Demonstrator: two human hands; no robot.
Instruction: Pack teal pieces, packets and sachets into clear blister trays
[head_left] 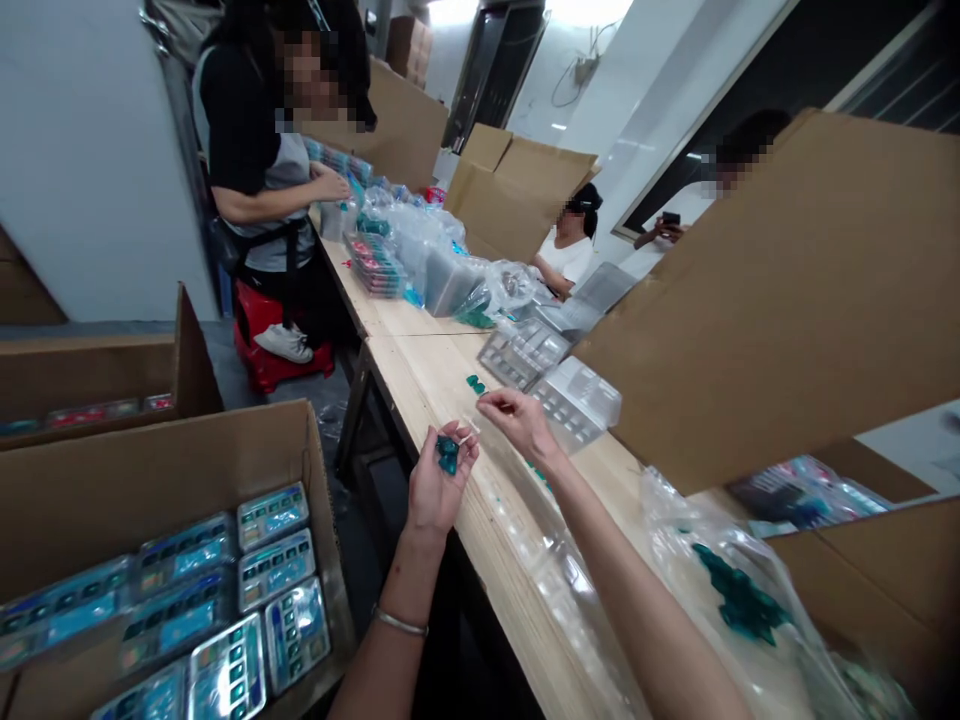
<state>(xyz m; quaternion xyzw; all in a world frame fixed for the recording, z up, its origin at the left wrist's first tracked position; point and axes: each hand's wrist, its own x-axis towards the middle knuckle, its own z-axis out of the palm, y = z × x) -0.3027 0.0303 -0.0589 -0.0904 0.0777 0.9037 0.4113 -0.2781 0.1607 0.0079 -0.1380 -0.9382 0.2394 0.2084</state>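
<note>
My left hand (pixel 435 495) is turned palm up with its fingers curled around a few small dark teal pieces (pixel 448 455), which look like shiny plastic. Just to the right, my right hand (pixel 523 420) has its thumb and fingers pinched together; anything between the fingertips is too small to make out. Beyond the fingertips, a couple of loose teal pieces (pixel 475 384) lie on the wooden table (pixel 409 365). A clear plastic blister tray (pixel 559 570) runs along the table under my right forearm, partly hidden by it.
Stacked clear trays (pixel 574 400) stand right of my right hand, before a large cardboard flap (pixel 780 290). A plastic bag with teal pieces (pixel 739 595) lies at lower right. At lower left, a carton (pixel 157 460) holds packed blister packs. A person (pixel 259 170) sits at far left; others are farther back.
</note>
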